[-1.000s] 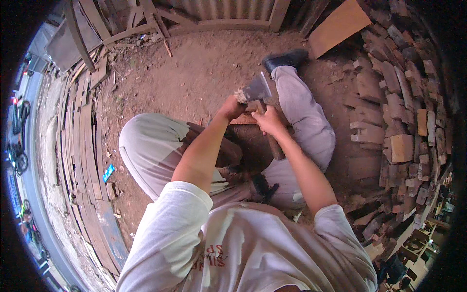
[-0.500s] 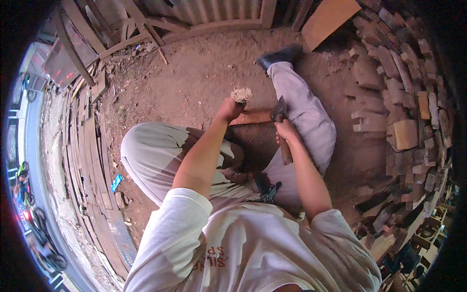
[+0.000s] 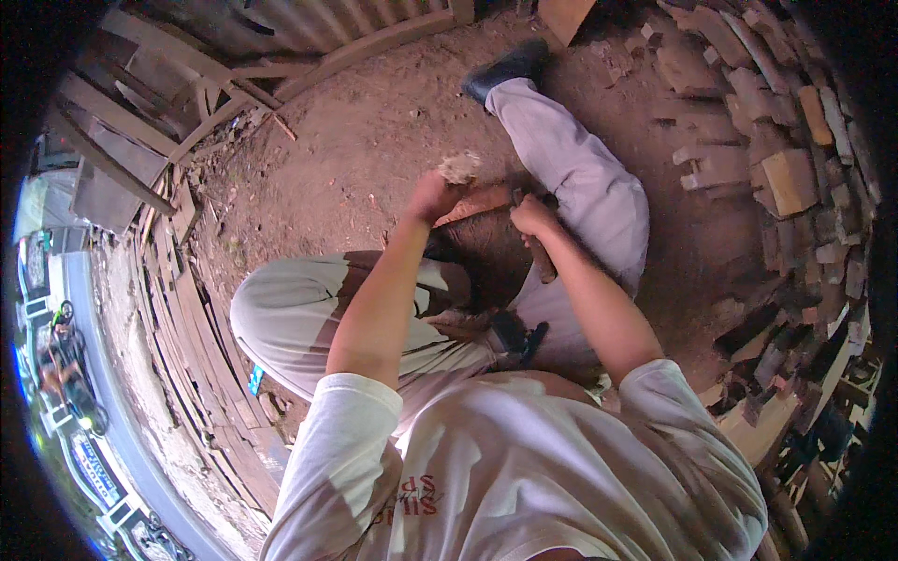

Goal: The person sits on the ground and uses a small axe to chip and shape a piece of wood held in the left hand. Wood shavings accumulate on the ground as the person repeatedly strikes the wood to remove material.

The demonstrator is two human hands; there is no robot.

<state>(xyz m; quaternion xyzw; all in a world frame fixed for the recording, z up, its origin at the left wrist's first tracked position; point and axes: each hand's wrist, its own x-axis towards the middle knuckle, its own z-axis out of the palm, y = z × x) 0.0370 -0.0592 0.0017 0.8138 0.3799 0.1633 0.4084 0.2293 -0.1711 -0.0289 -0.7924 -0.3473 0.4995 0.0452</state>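
Note:
My left hand (image 3: 435, 194) is closed on a pale, frayed, fibrous-ended piece (image 3: 459, 168), held up above a dark wooden block (image 3: 477, 248) between my legs. Just beside it, a reddish wood surface (image 3: 482, 200) runs toward my right hand. My right hand (image 3: 531, 217) grips the wooden handle (image 3: 543, 261) of a bladed tool, whose dark head is blurred and partly hidden behind my fingers. My trousered right leg (image 3: 575, 154) stretches out ahead with a black boot (image 3: 505, 67); my left knee is bent.
Stacked wood offcuts (image 3: 786, 178) fill the right side. A leaning board (image 3: 564, 17) and wooden framing (image 3: 351, 51) stand at the back. Planks (image 3: 201, 337) lie along the left beside a blue wrapper (image 3: 255, 379). Motorbikes (image 3: 65, 365) are on the road beyond.
The axe blade, earlier raised beside the fibrous end, dropped lower and right, drawing apart from my left hand. My right hand stays on the handle. The whole view has shifted and tilted.

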